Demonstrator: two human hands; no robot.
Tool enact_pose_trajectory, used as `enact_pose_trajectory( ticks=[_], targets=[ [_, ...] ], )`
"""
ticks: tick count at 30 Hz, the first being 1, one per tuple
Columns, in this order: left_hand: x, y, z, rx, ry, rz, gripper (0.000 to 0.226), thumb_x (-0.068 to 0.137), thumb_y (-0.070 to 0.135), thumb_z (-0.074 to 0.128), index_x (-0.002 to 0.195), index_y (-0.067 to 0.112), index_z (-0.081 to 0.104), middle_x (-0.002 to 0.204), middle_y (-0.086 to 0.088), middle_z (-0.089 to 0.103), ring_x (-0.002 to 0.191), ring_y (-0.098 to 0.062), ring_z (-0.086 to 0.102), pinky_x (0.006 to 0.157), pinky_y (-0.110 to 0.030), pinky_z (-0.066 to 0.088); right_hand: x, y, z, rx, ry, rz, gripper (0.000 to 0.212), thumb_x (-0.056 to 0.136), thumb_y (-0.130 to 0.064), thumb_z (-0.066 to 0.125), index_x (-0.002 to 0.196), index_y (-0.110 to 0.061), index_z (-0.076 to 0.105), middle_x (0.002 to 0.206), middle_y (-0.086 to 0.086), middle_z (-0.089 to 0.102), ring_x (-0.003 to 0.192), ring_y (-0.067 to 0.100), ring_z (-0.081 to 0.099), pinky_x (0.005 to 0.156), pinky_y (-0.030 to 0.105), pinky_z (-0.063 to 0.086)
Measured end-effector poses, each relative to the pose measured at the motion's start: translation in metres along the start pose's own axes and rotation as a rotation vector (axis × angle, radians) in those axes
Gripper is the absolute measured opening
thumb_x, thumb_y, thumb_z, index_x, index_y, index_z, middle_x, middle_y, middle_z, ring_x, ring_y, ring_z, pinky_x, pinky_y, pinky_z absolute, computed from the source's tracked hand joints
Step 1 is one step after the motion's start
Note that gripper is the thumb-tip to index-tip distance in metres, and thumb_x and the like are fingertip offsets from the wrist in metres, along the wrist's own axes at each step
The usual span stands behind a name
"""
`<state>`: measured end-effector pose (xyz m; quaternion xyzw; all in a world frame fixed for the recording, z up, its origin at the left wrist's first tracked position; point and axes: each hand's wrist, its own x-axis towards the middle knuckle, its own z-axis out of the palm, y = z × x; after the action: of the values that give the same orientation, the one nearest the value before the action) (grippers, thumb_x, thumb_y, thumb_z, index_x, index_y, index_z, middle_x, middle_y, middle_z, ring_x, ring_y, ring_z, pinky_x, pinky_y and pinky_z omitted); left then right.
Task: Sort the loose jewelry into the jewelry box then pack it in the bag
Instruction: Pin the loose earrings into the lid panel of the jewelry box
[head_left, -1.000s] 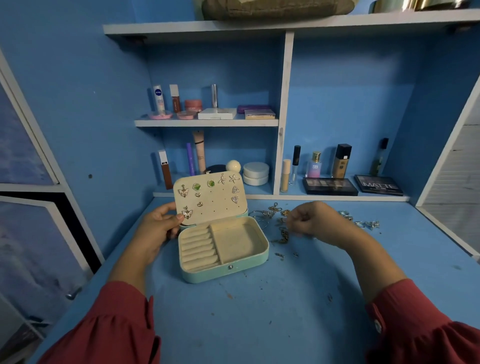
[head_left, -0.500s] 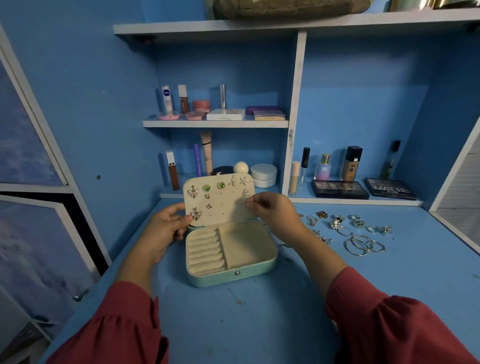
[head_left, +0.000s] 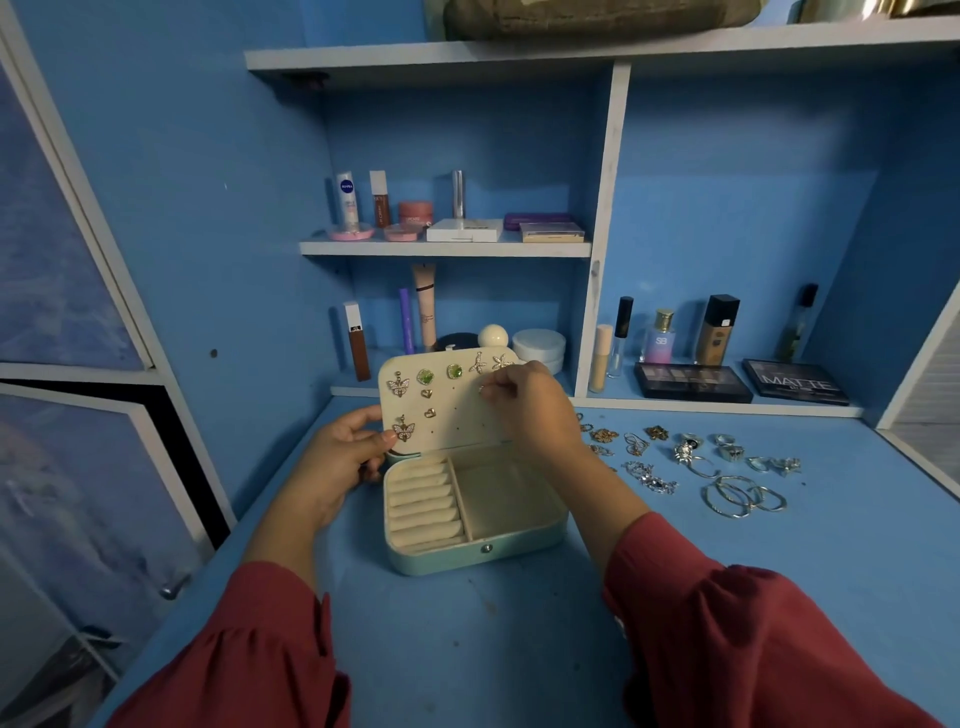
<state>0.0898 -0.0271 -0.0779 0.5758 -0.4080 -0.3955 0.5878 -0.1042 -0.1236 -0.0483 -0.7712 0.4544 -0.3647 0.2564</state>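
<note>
A mint-green jewelry box (head_left: 475, 558) stands open on the blue desk, with cream ring rolls on the left and an empty compartment on the right. Its upright cream lid (head_left: 447, 415) carries several pinned earrings. My left hand (head_left: 345, 457) grips the lid's left edge, thumb in front. My right hand (head_left: 530, 402) pinches a small earring (head_left: 482, 388) against the lid's right half. Loose jewelry (head_left: 691, 462) lies on the desk to the right: gold pieces, silver rings and hoops (head_left: 743, 499). A brownish bag (head_left: 597, 15) lies on the top shelf.
Shelves behind the box hold cosmetics: bottles (head_left: 662, 335), jars (head_left: 537, 345), two eyeshadow palettes (head_left: 691, 382). A white shelf divider (head_left: 602, 234) stands just behind my right hand. Bare blue desk (head_left: 467, 649) lies in front of the box. Window panes stand at the left.
My right hand left the loose jewelry pile, crossed left with an earring and now presses it to the lid. The left hand kept hold of the lid. The camera shifted slightly.
</note>
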Motion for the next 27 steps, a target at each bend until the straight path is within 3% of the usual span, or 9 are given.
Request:
enact_pose_trajectory(
  ticks=[5, 10, 20, 23, 27],
  targets=[
    [-0.001, 0.0, 0.0, -0.004, 0.005, -0.001, 0.029, 0.09, 0.0, 0.058, 0.116, 0.012, 0.063, 0.076, -0.003, 0.069, 0.047, -0.006, 0.04, 0.046, -0.017, 0.04, 0.003, -0.006, 0.001, -0.072, -0.004, -0.027, 0.021, 0.096, -0.025, 0.055, 0.112, -0.018, 0.068, 0.118, 0.003, 0.055, 0.096, 0.015, 0.052, 0.077, 0.023, 0.035],
    [-0.001, 0.001, 0.0, -0.003, 0.002, -0.001, 0.03, 0.09, 0.0, 0.058, 0.117, 0.013, 0.063, 0.076, -0.002, 0.07, 0.048, -0.006, 0.04, 0.046, -0.017, 0.041, 0.005, -0.007, -0.001, -0.099, -0.008, -0.033, 0.023, 0.097, -0.025, 0.054, 0.114, -0.018, 0.068, 0.119, 0.003, 0.055, 0.102, 0.019, 0.054, 0.077, 0.023, 0.034],
    [-0.004, 0.003, 0.001, -0.026, -0.011, 0.004, 0.027, 0.09, -0.001, 0.057, 0.11, 0.016, 0.065, 0.079, -0.007, 0.068, 0.048, -0.007, 0.039, 0.048, -0.018, 0.04, 0.005, -0.011, 0.004, -0.015, 0.06, 0.018, 0.016, 0.092, -0.026, 0.059, 0.107, -0.02, 0.062, 0.109, 0.001, 0.061, 0.097, 0.019, 0.059, 0.079, 0.03, 0.048],
    [-0.005, 0.003, 0.001, -0.027, -0.014, 0.007, 0.028, 0.09, -0.001, 0.057, 0.109, 0.018, 0.065, 0.083, -0.009, 0.069, 0.049, -0.007, 0.039, 0.049, -0.019, 0.041, 0.003, -0.014, 0.005, 0.029, 0.083, 0.052, 0.02, 0.089, -0.026, 0.062, 0.102, -0.025, 0.047, 0.101, -0.002, 0.063, 0.09, 0.018, 0.059, 0.069, 0.031, 0.047],
    [-0.005, 0.003, 0.002, -0.031, -0.018, 0.011, 0.028, 0.09, -0.002, 0.057, 0.109, 0.018, 0.065, 0.085, -0.011, 0.068, 0.049, -0.007, 0.04, 0.049, -0.018, 0.044, 0.004, -0.019, 0.003, -0.018, 0.107, 0.065, 0.028, 0.088, -0.023, 0.061, 0.105, -0.025, 0.039, 0.088, 0.0, 0.062, 0.077, 0.02, 0.056, 0.05, 0.027, 0.034]
  ],
)
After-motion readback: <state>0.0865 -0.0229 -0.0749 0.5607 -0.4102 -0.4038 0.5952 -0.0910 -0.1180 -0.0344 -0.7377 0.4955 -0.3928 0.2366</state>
